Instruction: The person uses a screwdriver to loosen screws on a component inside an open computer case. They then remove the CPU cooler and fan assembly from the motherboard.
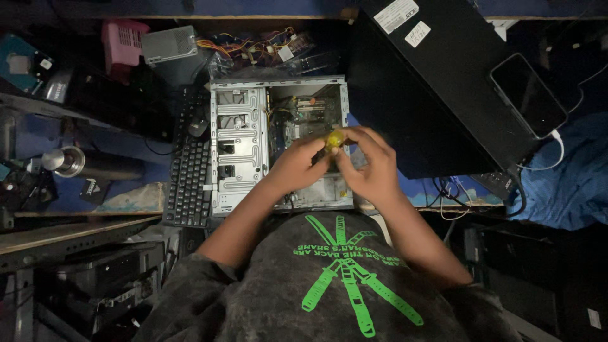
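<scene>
Cluttered blue wooden-edged workbench [130,197] carries an open grey metal computer case [237,145] under the grip, black keyboard [189,183] left of it.

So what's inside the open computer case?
Inside the open computer case: a perforated metal drive cage on one side, a circuit board with wiring on the other. Both hands, left hand and right hand, holding a yellow screwdriver handle, cover the lower board.

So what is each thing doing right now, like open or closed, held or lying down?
Computer case: side panel off, insides showing.
Yellow screwdriver handle: held between both hands over the case.
Left hand: gripping the handle.
Right hand: gripping the handle.
Keyboard: lying flat beside the case.
Phone: screen dark, white cable plugged in, resting on the black tower.
Black tower: closed, lying on its side.
</scene>
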